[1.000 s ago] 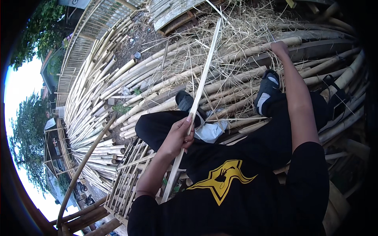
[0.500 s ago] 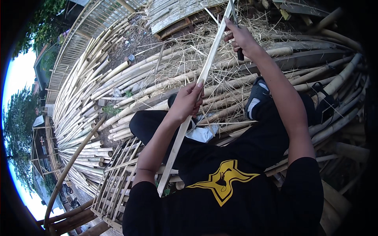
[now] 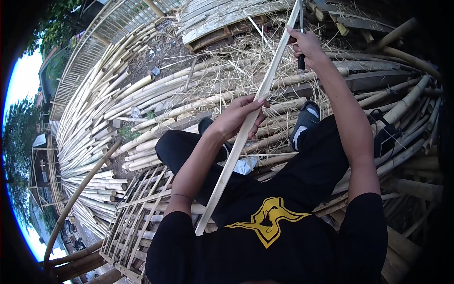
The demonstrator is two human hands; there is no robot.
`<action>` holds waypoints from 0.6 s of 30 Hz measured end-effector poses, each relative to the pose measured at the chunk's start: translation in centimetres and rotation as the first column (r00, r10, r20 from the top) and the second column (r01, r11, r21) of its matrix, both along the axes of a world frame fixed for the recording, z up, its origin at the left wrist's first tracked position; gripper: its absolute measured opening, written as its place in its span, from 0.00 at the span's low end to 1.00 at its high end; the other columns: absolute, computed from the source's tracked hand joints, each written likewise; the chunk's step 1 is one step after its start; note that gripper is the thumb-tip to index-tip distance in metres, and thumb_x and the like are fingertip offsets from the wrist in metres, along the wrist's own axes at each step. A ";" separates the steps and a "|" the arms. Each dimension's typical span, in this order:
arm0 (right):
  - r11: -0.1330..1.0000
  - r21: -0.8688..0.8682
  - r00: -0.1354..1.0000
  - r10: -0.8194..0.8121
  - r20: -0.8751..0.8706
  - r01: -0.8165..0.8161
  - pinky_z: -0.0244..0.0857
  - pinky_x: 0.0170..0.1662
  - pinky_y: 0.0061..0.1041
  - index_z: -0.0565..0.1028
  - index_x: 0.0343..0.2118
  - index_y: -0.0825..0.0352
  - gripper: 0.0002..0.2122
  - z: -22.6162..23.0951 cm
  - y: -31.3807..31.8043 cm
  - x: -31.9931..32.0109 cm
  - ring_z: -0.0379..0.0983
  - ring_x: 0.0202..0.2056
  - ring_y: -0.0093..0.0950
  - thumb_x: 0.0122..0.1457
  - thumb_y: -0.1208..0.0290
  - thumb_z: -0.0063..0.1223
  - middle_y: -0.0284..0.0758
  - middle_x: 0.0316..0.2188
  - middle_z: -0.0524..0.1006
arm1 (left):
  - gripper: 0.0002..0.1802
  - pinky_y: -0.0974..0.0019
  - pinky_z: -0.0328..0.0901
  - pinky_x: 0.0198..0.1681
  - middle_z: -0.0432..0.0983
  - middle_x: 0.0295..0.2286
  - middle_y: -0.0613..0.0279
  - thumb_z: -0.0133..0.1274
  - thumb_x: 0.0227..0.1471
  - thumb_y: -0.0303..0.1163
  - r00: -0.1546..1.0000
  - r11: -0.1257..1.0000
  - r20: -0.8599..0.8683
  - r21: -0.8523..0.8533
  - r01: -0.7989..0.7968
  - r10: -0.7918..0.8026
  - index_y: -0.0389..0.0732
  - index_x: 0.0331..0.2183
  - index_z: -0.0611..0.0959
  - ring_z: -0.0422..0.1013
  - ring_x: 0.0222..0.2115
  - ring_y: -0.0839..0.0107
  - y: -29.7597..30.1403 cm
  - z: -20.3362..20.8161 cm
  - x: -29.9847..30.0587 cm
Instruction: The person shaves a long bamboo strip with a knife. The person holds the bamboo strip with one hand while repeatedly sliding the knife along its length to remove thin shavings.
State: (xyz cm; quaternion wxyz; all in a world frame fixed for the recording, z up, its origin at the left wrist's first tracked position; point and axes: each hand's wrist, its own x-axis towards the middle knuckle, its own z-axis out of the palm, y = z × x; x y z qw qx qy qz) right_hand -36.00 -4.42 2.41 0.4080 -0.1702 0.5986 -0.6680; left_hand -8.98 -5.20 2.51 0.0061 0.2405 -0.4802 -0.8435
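A long pale bamboo strip point(image 3: 230, 165) slants across my lap, from beside my shirt up to the top edge of the picture. My left hand point(image 3: 238, 117) is closed around its middle, thumb on the upper face and fingers beneath. Farther out, my right hand point(image 3: 308, 48) grips a knife by its black handle point(image 3: 301, 62). The narrow blade point(image 3: 301, 18) points away from me along the strip's right side, close to its far end. My right thumb rests against or very near the strip. The far tips run to the picture's edge.
Bamboo shavings point(image 3: 250, 52) litter the ground ahead. Long bamboo poles point(image 3: 101, 113) lie stacked to the left and under my feet. A slatted bamboo rack point(image 3: 137, 222) stands by my left elbow, a wooden platform point(image 3: 208, 28) farther off. A black bag point(image 3: 385, 135) lies right of my knee.
Both hands and the strip have shifted to the right, and the strip's far end leans farther right. My left hand's fingers look looser around it. The knife stays in my right hand.
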 end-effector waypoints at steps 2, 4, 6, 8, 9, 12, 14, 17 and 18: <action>1.000 0.014 0.999 0.007 -0.031 -0.007 0.45 0.13 0.16 0.67 0.21 0.65 0.13 -0.4 -0.6 -0.8 0.52 0.10 0.12 0.56 0.65 0.55 0.25 0.15 0.65 | 0.15 0.74 0.65 0.12 0.67 0.15 0.64 0.44 0.58 0.39 0.997 0.997 -0.074 0.081 -0.001 0.007 0.35 0.38 0.71 0.66 0.09 0.75 -0.3 -1.0 -0.2; 0.999 0.036 0.998 0.012 -0.066 -0.010 0.45 0.14 0.16 0.67 0.21 0.66 0.13 -0.9 -1.1 -2.0 0.52 0.10 0.12 0.56 0.65 0.55 0.26 0.15 0.65 | 0.16 0.74 0.65 0.13 0.67 0.15 0.64 0.44 0.58 0.39 0.995 0.993 -0.096 0.122 0.001 0.010 0.34 0.39 0.71 0.67 0.10 0.75 -0.3 -1.7 -0.4; 0.997 0.066 0.993 0.038 -0.112 -0.031 0.45 0.13 0.16 0.68 0.22 0.67 0.12 -1.4 -1.5 -2.4 0.53 0.10 0.12 0.56 0.65 0.54 0.28 0.15 0.67 | 0.16 0.72 0.65 0.14 0.67 0.14 0.64 0.42 0.59 0.38 0.992 0.984 -0.128 0.176 0.011 0.012 0.34 0.41 0.70 0.67 0.10 0.74 -0.2 -2.5 -0.5; 0.994 0.101 0.988 0.049 -0.144 -0.035 0.45 0.13 0.15 0.68 0.22 0.67 0.12 -2.1 -1.9 -3.1 0.53 0.10 0.12 0.56 0.66 0.55 0.29 0.15 0.68 | 0.16 0.73 0.65 0.13 0.67 0.15 0.64 0.40 0.60 0.36 0.991 0.980 -0.131 0.197 0.009 0.017 0.33 0.43 0.69 0.66 0.10 0.75 -0.3 -2.7 -0.6; 0.992 0.121 0.983 0.052 -0.176 -0.031 0.45 0.13 0.15 0.68 0.22 0.67 0.11 -2.4 -2.0 -3.5 0.52 0.10 0.11 0.55 0.67 0.55 0.30 0.16 0.69 | 0.17 0.73 0.64 0.11 0.66 0.15 0.63 0.38 0.60 0.35 0.991 0.979 -0.134 0.204 0.014 0.013 0.32 0.45 0.67 0.65 0.09 0.75 -0.3 -2.8 -0.7; 0.967 0.254 0.886 0.124 -0.446 -0.007 0.51 0.13 0.18 0.71 0.22 0.69 0.17 -3.1 -2.2 -4.0 0.57 0.10 0.15 0.56 0.57 0.53 0.32 0.15 0.72 | 0.17 0.76 0.62 0.09 0.65 0.13 0.65 0.36 0.61 0.35 0.993 0.988 -0.116 0.155 -0.009 0.027 0.33 0.45 0.68 0.63 0.07 0.78 -0.8 -3.4 -0.7; 0.886 0.430 0.642 0.229 -0.732 0.174 0.59 0.18 0.23 0.74 0.19 0.70 0.25 -1.9 -2.2 -3.5 0.66 0.13 0.22 0.54 0.47 0.49 0.32 0.12 0.73 | 0.17 0.78 0.59 0.09 0.64 0.12 0.67 0.38 0.61 0.37 0.997 0.995 -0.067 0.087 -0.044 0.050 0.33 0.44 0.69 0.61 0.07 0.80 -1.0 -3.4 -0.8; 0.895 0.343 0.361 0.230 -0.904 0.286 0.63 0.27 0.33 0.76 0.18 0.65 0.23 -1.5 -2.1 -3.5 0.73 0.20 0.31 0.54 0.46 0.48 0.37 0.13 0.73 | 0.18 0.79 0.57 0.09 0.65 0.12 0.68 0.39 0.61 0.39 0.998 0.995 0.035 -0.088 -0.054 0.057 0.33 0.43 0.70 0.61 0.07 0.82 -1.3 -3.9 -1.2; 0.937 0.270 0.332 0.188 -0.924 0.222 0.62 0.27 0.34 0.75 0.19 0.66 0.25 -1.4 -2.1 -3.4 0.71 0.20 0.36 0.51 0.44 0.51 0.39 0.13 0.71 | 0.19 0.80 0.56 0.09 0.66 0.13 0.69 0.40 0.61 0.40 0.998 0.992 0.042 -0.122 -0.037 0.042 0.33 0.42 0.71 0.60 0.07 0.84 -1.5 -4.1 -1.2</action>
